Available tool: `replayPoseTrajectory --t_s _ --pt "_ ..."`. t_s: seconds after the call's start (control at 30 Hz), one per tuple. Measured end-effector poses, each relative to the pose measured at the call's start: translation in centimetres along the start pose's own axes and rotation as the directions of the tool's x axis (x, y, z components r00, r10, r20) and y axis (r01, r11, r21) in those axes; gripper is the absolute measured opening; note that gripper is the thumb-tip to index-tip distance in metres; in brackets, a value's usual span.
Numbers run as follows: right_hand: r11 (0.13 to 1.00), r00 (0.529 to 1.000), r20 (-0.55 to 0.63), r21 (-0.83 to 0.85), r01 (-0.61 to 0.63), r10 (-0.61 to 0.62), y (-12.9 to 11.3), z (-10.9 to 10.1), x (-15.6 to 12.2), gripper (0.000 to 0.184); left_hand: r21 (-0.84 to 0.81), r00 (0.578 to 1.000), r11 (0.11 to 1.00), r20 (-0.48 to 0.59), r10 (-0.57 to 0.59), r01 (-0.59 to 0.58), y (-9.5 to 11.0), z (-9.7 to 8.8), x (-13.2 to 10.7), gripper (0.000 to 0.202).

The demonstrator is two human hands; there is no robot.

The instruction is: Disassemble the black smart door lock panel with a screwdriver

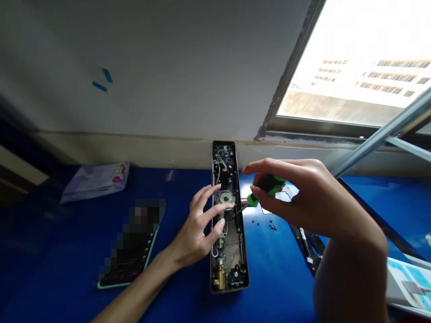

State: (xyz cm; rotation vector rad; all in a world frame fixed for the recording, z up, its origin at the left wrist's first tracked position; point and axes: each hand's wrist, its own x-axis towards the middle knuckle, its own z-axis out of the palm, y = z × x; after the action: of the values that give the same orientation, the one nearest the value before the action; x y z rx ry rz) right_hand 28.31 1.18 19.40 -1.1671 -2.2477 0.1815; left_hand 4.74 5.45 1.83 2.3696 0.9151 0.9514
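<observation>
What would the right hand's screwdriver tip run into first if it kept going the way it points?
Probably the open lock body. The right hand holds a green-handled screwdriver angled down and left, its tip at the case's right edge near the round metal part that the left hand touches. Depth is uncertain.

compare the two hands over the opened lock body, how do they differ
The left hand is spread open, fingertips resting on the opened lock body, holding nothing. The right hand is curled shut around a green-and-black screwdriver, raised beside the lock with the tip angled toward it. Both are bare.
</observation>
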Motion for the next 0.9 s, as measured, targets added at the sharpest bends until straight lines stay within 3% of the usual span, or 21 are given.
replayPoseTrajectory --t_s 0.2,0.73,0.9 --pt "0.999 0.998 0.054 -0.015 -0.032 0.033 -0.1 0.9 0.5 0.024 0.017 0.998 1.0 0.059 -0.002 0.001 0.7 0.6 -0.4 0.047" --pt "1.0 0.999 0.038 -0.028 -0.003 0.004 -0.4 0.9 0.6 0.012 0.045 0.998 0.999 0.065 -0.028 0.025 0.9 0.9 -0.5 0.048" --pt "0.984 1.0 0.02 -0.176 -0.012 0.016 -1.1 1.1 0.7 0.018 0.036 0.998 0.999 0.06 -0.029 0.027 1.0 1.0 -0.6 0.049"
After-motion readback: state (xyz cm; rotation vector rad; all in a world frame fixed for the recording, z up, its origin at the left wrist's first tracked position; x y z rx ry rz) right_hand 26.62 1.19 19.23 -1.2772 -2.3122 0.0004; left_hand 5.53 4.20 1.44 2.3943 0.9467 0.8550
